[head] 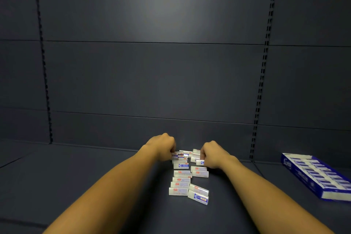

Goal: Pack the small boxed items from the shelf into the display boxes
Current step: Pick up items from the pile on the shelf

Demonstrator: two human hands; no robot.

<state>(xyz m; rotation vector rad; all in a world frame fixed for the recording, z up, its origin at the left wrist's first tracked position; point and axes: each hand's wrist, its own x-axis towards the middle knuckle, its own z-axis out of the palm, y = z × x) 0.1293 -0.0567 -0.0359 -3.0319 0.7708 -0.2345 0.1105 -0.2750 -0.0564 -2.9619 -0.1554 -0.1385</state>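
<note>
Forearms cropped; fingers (202, 157) behind small boxes (182, 174)

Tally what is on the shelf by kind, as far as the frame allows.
Hands: 2, left hand and right hand, each gripping small boxes.
Display box: 1, full.
Loose small boxes: about 18; the far ones overlap and blur.
Total: about 21.

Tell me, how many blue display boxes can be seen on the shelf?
1. The blue display box lies at the right side of the shelf, apart from the loose small boxes in the middle. More may be outside the view.
</note>
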